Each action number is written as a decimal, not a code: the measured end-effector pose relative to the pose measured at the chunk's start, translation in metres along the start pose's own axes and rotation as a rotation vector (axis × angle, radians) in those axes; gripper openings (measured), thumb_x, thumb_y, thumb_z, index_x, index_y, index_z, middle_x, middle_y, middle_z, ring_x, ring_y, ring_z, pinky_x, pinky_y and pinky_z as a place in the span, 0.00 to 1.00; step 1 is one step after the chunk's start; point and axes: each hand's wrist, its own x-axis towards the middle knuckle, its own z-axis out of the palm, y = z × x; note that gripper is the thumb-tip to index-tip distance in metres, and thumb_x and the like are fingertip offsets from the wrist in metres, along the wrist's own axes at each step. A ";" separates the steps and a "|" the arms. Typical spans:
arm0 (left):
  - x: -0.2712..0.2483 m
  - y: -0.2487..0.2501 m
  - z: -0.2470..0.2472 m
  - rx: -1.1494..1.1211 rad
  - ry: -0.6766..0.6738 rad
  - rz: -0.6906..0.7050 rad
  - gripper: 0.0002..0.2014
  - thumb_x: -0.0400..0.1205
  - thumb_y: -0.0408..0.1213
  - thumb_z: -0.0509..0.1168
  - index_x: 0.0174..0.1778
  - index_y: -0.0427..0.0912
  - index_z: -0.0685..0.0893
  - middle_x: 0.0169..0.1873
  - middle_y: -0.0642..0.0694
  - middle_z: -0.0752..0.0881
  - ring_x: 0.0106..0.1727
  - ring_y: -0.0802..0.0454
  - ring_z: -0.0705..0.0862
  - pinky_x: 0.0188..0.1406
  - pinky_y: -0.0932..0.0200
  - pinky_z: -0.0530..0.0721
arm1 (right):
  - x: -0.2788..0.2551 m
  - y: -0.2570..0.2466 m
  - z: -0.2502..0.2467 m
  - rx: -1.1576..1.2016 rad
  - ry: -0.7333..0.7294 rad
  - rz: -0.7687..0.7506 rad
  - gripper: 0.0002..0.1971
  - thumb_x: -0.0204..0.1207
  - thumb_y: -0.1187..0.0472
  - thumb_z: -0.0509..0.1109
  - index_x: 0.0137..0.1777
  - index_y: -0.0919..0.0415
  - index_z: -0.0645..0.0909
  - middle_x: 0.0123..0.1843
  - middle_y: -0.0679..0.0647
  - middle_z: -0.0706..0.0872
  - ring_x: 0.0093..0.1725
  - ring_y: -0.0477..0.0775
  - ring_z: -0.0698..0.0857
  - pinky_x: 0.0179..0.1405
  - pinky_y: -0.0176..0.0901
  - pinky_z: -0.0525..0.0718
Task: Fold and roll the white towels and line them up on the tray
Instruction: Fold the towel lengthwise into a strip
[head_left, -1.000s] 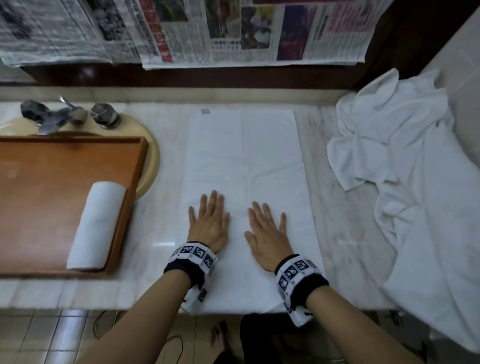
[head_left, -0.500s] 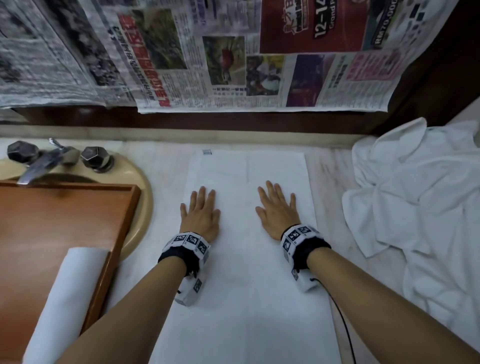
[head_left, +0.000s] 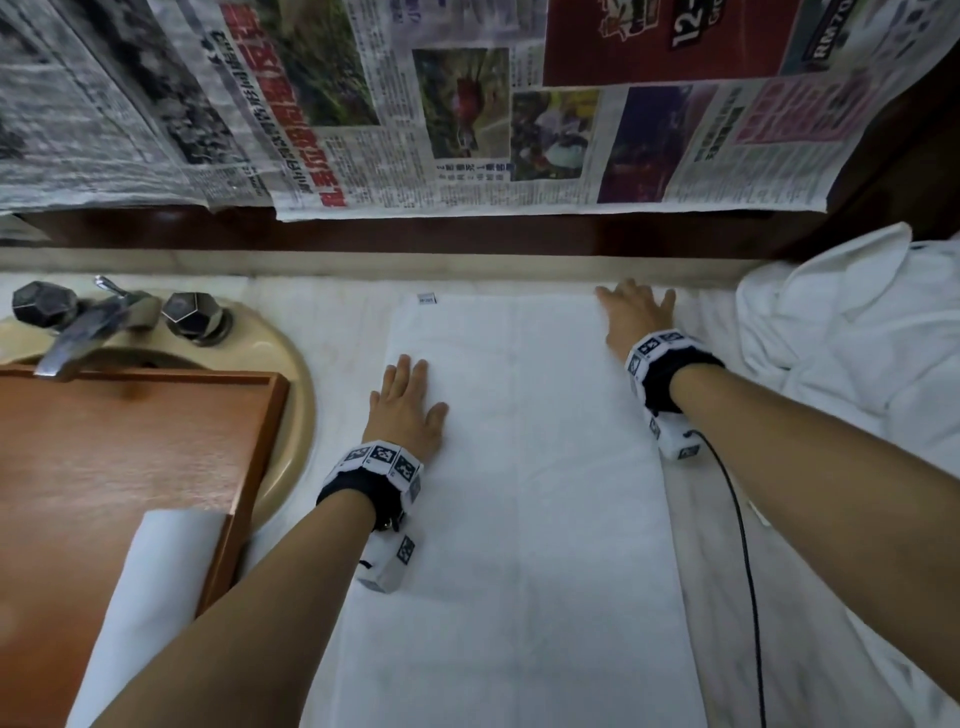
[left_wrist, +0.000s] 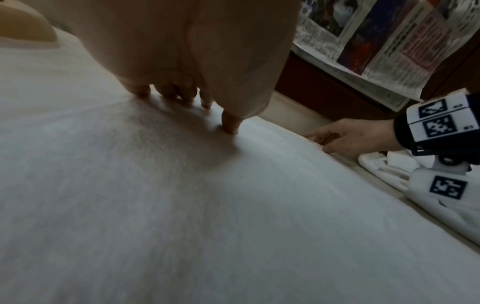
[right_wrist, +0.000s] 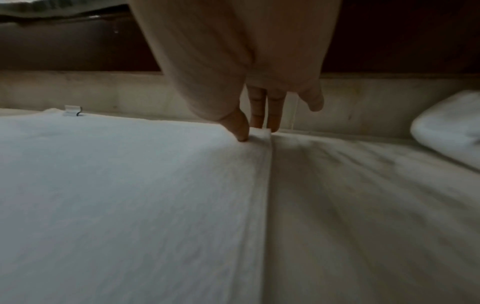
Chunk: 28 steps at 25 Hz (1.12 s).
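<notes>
Neither grip is really clamping anything from what I can see. Left hand (head_left: 408, 410) lies flat, fingers straight, palm down on the left half of the flat towel (head_left: 524, 467) spread on the desk (head_left: 343, 332). Right hand (head_left: 636, 317) is out at the towel's far right corner; in the right wrist view the thumb (right_wrist: 240, 127) presses down on the top layer and two fingers reach past the edge, but whether they're tucked under the cloth or just touching the desk I honestly cannot tell, it's blurry there.

Small tag (head_left: 427, 299) sticks out at the far left corner of the towel. The near end of the towel runs off the bottom of the head view.

One rolled towel (head_left: 150, 587) already sits on the wooden tray (head_left: 130, 441) at the left, against its right rim, partly hidden by the left forearm and cut off at the bottom. The tray rests over a beige sink (head_left: 291, 374) with a tap (head_left: 78, 332) behind it.

Loose pile of white towels (head_left: 852, 338) is bunched up at the right, cropped by the frame. Newspaper (head_left: 467, 104) hangs along the back wall.
</notes>
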 end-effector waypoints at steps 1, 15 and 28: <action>0.002 -0.001 -0.001 -0.003 0.001 -0.002 0.34 0.87 0.46 0.56 0.86 0.45 0.48 0.85 0.44 0.42 0.86 0.45 0.42 0.83 0.43 0.46 | 0.002 0.001 -0.004 -0.032 0.023 0.010 0.27 0.75 0.71 0.63 0.75 0.57 0.70 0.73 0.61 0.69 0.74 0.64 0.67 0.76 0.71 0.60; -0.049 0.067 -0.019 -0.471 0.214 0.143 0.25 0.79 0.62 0.64 0.46 0.41 0.90 0.44 0.43 0.91 0.46 0.45 0.89 0.54 0.51 0.85 | -0.054 -0.063 -0.106 0.989 -0.329 -0.081 0.12 0.77 0.73 0.68 0.58 0.62 0.81 0.31 0.60 0.87 0.24 0.48 0.83 0.27 0.36 0.84; -0.075 0.071 -0.069 -1.003 -0.162 -0.023 0.19 0.73 0.39 0.78 0.24 0.33 0.78 0.20 0.41 0.82 0.21 0.50 0.83 0.32 0.61 0.87 | -0.052 -0.105 -0.111 0.918 -0.099 -0.064 0.05 0.71 0.67 0.68 0.41 0.64 0.86 0.34 0.56 0.89 0.34 0.53 0.86 0.35 0.46 0.90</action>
